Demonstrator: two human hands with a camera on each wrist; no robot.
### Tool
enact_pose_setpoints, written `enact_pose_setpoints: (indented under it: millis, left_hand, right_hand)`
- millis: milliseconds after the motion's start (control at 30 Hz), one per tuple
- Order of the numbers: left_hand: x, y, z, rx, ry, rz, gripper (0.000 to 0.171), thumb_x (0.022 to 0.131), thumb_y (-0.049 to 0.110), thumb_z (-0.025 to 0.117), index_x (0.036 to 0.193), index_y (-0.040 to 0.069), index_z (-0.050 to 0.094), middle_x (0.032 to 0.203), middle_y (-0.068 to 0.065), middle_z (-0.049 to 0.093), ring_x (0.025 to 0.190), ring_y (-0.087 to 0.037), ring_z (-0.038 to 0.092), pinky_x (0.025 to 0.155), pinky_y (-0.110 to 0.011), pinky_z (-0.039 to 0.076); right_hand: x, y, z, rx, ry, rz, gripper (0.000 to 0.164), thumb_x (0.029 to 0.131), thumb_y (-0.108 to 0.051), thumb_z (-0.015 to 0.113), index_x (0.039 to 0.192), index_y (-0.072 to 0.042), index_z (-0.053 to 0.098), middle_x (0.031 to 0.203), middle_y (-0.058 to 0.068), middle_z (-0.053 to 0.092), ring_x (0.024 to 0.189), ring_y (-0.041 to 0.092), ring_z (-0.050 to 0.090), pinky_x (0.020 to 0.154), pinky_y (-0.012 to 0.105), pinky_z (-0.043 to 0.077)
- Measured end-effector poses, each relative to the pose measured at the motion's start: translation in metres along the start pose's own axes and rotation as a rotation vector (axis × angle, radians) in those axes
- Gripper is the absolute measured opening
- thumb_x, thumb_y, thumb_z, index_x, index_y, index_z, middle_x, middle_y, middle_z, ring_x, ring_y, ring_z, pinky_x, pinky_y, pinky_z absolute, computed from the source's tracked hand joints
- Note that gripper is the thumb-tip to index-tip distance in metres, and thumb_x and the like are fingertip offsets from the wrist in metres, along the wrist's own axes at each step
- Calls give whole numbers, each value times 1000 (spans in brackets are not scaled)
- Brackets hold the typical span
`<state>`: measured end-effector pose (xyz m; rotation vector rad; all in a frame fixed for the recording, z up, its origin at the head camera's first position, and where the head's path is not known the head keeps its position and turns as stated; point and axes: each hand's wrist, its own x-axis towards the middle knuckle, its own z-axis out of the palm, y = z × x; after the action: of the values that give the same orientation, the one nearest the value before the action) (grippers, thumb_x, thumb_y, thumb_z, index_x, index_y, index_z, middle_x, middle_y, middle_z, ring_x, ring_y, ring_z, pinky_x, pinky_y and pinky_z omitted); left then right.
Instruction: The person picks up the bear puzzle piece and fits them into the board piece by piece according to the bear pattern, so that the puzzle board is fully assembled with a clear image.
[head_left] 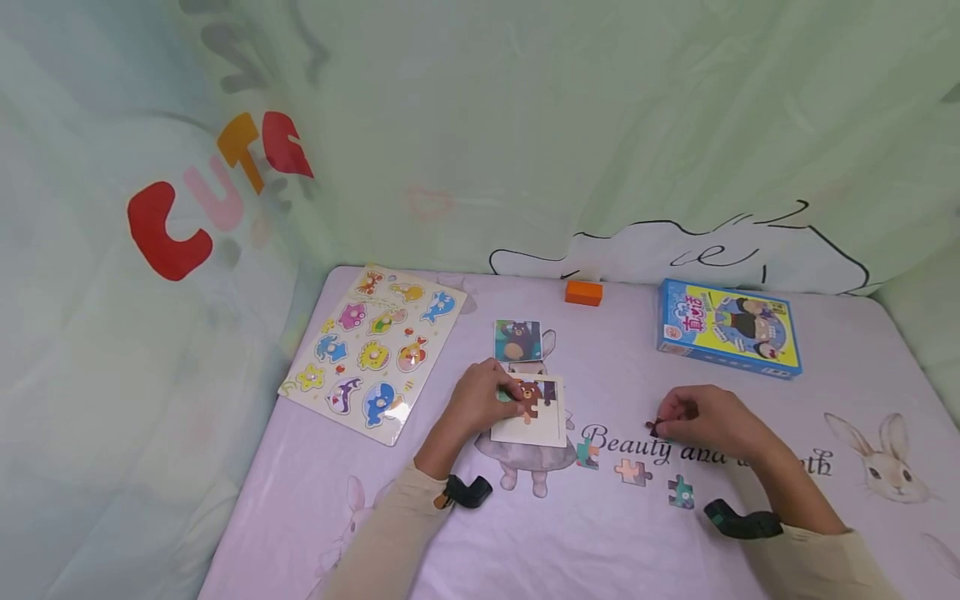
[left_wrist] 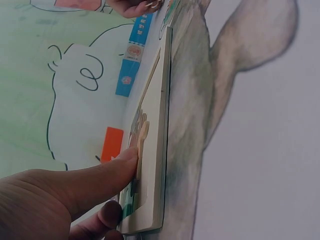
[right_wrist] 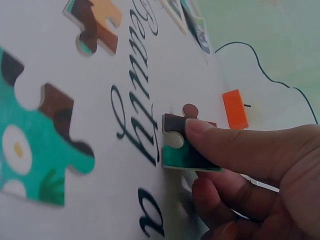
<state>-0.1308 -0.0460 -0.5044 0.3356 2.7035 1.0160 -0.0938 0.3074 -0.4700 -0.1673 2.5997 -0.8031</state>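
My left hand (head_left: 480,397) grips a small cream puzzle board (head_left: 528,433) at its left side. In the left wrist view the thumb (left_wrist: 107,175) lies on the fitted pieces and the other fingers are at the board's edge. Part of a brown bear picture (head_left: 529,392) fills the board's upper area. To the right, my right hand (head_left: 712,421) pinches a jigsaw piece (right_wrist: 175,156), dark brown and green with a rounded knob, between thumb and fingers, close over the cloth. Loose on the cloth are a teal piece (head_left: 588,454), a peach-and-brown piece (head_left: 633,472) and a green piece (head_left: 681,492).
A bear picture card (head_left: 517,340) lies just behind the board. Further left is a sea-animal knob puzzle (head_left: 390,350). An orange block (head_left: 583,292) and a blue-and-yellow box (head_left: 731,327) stand towards the back, before a hanging printed curtain (head_left: 525,125).
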Motion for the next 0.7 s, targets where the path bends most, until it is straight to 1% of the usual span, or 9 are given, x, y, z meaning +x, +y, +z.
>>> enact_pose_setpoints:
  millis: [200, 367, 533, 700]
  left_hand:
    - [0, 0, 0, -2, 2, 2, 12, 80, 21, 88, 87, 19, 80, 101, 2, 62, 96, -15, 54, 82, -27, 45]
    - [0, 0, 0, -6, -8, 1, 11, 80, 22, 88, 86, 20, 79, 98, 4, 60, 93, -14, 53, 81, -26, 43]
    - [0, 0, 0, -18, -12, -8, 11, 80, 21, 88, 86, 21, 79, 98, 4, 59, 93, -14, 52, 80, -26, 43]
    - [0, 0, -1, -9, -10, -9, 10, 80, 22, 88, 86, 20, 79, 99, 4, 61, 94, -14, 53, 81, -27, 44]
  right_hand:
    - [7, -10, 6, 55, 34, -34, 17, 90, -28, 79, 98, -16, 71, 87, -1, 67, 85, 19, 58, 71, 22, 51]
    - [14, -20, 13, 86, 32, -75, 13, 92, -28, 77, 100, -18, 72, 88, -2, 68, 86, 18, 59, 73, 21, 51]
    - [21, -30, 20, 98, 32, -93, 12, 92, -28, 77, 100, -20, 74, 88, -2, 68, 85, 19, 58, 71, 22, 50]
    - [27, -42, 25, 101, 39, -114, 10, 92, -25, 76, 101, -20, 76, 87, -2, 68, 85, 19, 58, 71, 22, 51]
